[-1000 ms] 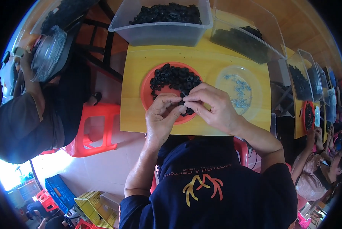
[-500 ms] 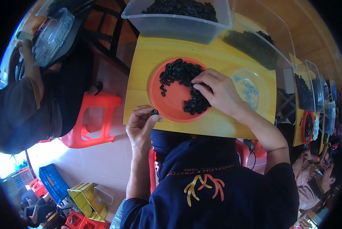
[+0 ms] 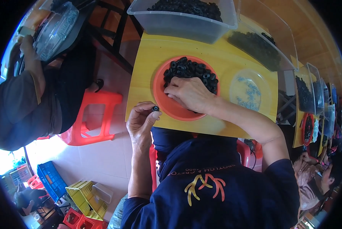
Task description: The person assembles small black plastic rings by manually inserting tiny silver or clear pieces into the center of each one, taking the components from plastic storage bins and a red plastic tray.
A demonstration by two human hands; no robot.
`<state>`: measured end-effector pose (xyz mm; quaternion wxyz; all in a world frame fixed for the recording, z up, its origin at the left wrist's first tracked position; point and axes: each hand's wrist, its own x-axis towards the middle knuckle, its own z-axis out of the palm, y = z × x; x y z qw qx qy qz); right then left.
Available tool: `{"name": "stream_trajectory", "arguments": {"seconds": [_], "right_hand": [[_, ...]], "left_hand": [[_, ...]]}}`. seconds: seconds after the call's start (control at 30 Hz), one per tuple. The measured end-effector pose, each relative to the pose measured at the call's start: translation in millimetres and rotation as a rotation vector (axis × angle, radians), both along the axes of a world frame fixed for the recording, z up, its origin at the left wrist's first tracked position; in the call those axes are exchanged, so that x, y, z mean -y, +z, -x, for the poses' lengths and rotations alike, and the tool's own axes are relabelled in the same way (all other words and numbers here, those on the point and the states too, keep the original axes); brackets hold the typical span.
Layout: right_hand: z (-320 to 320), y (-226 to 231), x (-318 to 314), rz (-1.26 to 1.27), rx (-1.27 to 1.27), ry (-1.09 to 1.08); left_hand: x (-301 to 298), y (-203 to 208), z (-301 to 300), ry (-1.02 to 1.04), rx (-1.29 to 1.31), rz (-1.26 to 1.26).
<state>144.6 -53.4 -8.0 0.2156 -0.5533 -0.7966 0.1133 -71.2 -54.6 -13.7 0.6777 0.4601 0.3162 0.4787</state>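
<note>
Black parts (image 3: pixel 190 68), short and stubby, lie heaped in a round orange-red plate (image 3: pixel 158 86) under and beyond my right hand (image 3: pixel 190 91); they look like thick little tubes, some showing a hole, with a dull sheen like rubber or plastic. A single black piece (image 3: pixel 155 108) is off to the left of the plate, in my left hand (image 3: pixel 139 120), pinched between thumb and fingertips, its round end showing a paler, shiny ring. My right hand bends down over the plate, fingers drawn together at the near side of the heap; I cannot tell whether they grip anything. To the right of that hand, a clear round dish (image 3: pixel 232 86) holds tiny silvery-blue bits (image 3: pixel 252 91). Beyond both hands, a milky plastic tub (image 3: pixel 178 24) of small black pieces stands on the smooth yellow worktop (image 3: pixel 167 45).
</note>
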Motion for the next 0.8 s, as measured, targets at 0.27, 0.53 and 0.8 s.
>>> {"name": "stream_trajectory", "arguments": {"seconds": [0.27, 0.53, 0.8], "right_hand": [[5, -6, 5, -0.018, 0.231, 0.043], [9, -3, 8, 0.126, 0.184, 0.01], [-9, 26, 16, 0.191, -0.012, -0.043]], "left_hand": [[-1, -3, 3, -0.001, -0.003, 0.006], [-1, -6, -4, -0.054, 0.034, 0.044], [-3, 5, -17, -0.089, 0.008, -0.035]]}}
